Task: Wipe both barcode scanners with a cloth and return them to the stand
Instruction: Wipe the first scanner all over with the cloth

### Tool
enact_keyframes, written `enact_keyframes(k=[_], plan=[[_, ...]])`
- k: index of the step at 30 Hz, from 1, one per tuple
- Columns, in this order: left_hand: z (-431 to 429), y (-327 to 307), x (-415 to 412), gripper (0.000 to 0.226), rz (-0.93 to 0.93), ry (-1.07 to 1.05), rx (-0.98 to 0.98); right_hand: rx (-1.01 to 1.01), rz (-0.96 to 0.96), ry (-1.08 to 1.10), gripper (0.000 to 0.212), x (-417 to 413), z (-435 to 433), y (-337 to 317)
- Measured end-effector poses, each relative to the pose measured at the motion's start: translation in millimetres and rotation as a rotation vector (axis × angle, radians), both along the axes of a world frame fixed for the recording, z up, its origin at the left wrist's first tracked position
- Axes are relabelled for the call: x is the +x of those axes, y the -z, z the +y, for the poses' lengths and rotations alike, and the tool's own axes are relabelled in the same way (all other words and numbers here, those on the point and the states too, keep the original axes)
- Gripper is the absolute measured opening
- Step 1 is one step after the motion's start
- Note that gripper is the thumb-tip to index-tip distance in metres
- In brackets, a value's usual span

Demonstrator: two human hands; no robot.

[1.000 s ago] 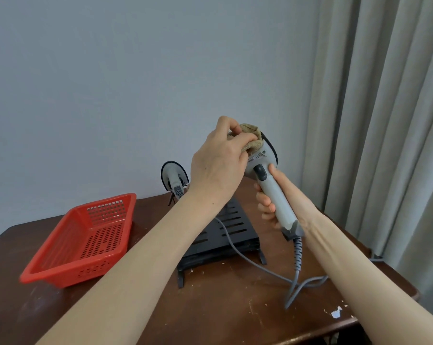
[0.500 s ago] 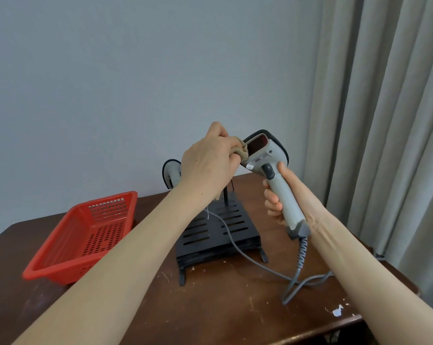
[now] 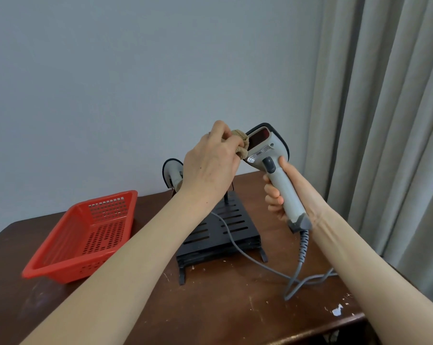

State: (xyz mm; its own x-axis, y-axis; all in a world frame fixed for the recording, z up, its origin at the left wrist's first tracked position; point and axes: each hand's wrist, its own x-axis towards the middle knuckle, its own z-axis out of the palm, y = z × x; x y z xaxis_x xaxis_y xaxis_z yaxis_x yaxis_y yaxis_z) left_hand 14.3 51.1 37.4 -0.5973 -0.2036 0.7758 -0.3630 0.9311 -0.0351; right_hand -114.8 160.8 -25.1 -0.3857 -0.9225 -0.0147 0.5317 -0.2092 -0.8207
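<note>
Scanner (image 3: 275, 165) is up in the air above the table (image 3: 235, 307), right hand (image 3: 282, 192) wrapped tight round its handle. Left hand (image 3: 210, 165) pinches a tan cloth (image 3: 241, 143) against its window, mostly blocking the second scanner (image 3: 172, 170) on the black stand (image 3: 225, 230). Red basket (image 3: 86, 232) sits off left.

soft, even daylight fills the view, moderately bright, with no harsh glare. my forearms throw only faint shadows on the tabletop (image 3: 235, 307). focus is sharp at centre; wide-angle stretch swells my arms toward 5 and 7 o'clock, and the curtain (image 3: 384, 120) bows at 3 o'clock.
</note>
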Motion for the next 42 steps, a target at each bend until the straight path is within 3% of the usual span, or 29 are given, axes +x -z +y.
enact_keyframes(k=[6, 11, 15, 25, 30, 34, 42], plan=[[5, -3, -3, 0.021, 0.019, 0.053, 0.299, 0.005, -0.04, 0.001, 0.044, 2, -1, 6], [-2, 8, -3, 0.021, 0.031, 0.066, 0.092, 0.04, -0.001, 0.031, 0.045, -2, 0, 2], [-1, 12, -5, 0.019, -0.008, 0.026, 0.09, 0.051, -0.012, 0.013, 0.045, -1, -1, 6], [-6, 1, 6, 0.019, 0.003, 0.125, 0.544, 0.014, -0.12, -0.005, 0.044, -3, 0, 11], [-12, 7, 8, 0.017, 0.278, 0.195, 0.482, 0.007, -0.136, -0.005, 0.044, -2, -1, 11], [-5, 19, 0, 0.026, 0.182, 0.235, 0.234, 0.006, -0.122, -0.028, 0.044, 4, -3, 10], [7, 17, -14, 0.023, 0.212, 0.236, 0.253, 0.047, 0.021, -0.009, 0.044, 5, -3, 7]])
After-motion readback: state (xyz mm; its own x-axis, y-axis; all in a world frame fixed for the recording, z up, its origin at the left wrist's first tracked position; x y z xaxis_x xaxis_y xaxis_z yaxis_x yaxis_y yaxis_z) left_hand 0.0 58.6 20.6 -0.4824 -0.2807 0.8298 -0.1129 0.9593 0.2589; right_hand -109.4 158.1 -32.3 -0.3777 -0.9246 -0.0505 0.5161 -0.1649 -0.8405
